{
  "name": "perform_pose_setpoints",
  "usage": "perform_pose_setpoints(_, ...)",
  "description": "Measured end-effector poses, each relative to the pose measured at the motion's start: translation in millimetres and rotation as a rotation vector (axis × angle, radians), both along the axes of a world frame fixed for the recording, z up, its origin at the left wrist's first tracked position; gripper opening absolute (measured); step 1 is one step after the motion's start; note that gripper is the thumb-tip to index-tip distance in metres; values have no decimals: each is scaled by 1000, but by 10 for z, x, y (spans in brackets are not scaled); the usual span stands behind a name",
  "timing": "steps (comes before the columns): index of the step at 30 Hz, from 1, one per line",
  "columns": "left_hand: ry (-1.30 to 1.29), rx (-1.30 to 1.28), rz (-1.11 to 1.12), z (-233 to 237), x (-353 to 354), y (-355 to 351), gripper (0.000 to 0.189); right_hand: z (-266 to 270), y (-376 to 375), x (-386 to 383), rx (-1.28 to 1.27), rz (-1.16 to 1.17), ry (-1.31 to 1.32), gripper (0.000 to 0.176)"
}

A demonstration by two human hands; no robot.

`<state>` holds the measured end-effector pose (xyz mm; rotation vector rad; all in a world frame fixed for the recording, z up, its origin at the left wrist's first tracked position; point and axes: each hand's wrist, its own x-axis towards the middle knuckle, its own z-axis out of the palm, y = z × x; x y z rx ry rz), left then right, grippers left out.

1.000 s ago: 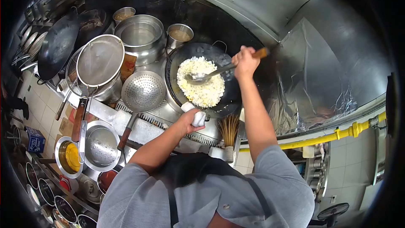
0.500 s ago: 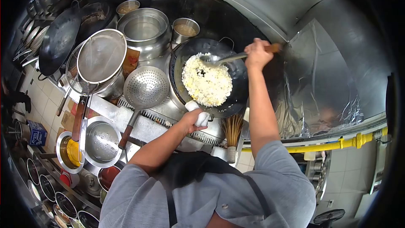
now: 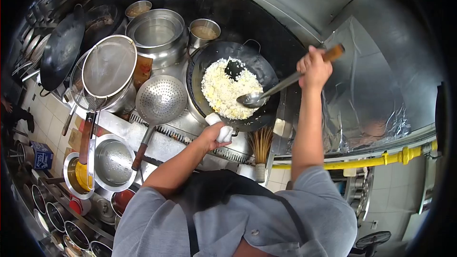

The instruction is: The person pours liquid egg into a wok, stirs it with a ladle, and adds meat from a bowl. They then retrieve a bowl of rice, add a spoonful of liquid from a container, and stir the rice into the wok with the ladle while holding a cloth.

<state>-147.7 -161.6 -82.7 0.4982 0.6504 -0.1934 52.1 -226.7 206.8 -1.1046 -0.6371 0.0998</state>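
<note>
A dark wok (image 3: 264,66) on the stove holds white rice with yellow bits (image 3: 223,85), spread over its left and middle. My right hand (image 3: 315,68) is wrapped round the wooden-ended handle of a metal ladle (image 3: 252,99), whose bowl rests on the rice at its right side. At the near edge of the wok, my left hand (image 3: 214,136) is closed on a folded white cloth (image 3: 219,127) pressed against the rim. The part of the wok under the cloth is hidden. A bare dark patch shows in the upper part of the rice.
Left of the wok lie a perforated strainer (image 3: 162,99) and a round mesh sieve (image 3: 109,66). A large metal pot (image 3: 159,31) and a small pot (image 3: 204,31) stand behind. A bamboo brush (image 3: 260,150) is near my body. A yellow pipe (image 3: 352,165) runs along the right.
The ladle has swung from the upper edge of the rice to its lower right, and my right hand has moved right. The dark gap in the rice has grown. My left hand stays at the rim.
</note>
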Motion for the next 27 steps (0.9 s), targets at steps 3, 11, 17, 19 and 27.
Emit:
perform_pose_setpoints(3, 21, 9, 14, 2, -23, 12, 21, -659, 87, -19, 23, -203, 105, 23)
perform_pose_setpoints(11, 17, 13, 29, 5, 11, 41, 22, -351, -232, -211, -95, -190, 25, 23)
perform_pose_setpoints(17, 14, -4, 24, -29, 6, 38, 22, -338, -114, -176, -23, 14, -45, 27)
perform_pose_setpoints(19, 17, -2, 32, 13, -7, 35, 21, -345, -154, -343, -43, -67, -42, 24)
perform_pose_setpoints(27, 27, -8, 44, -27, -15, 12, 20, -454, -150, -77, 113, -179, -125, 20)
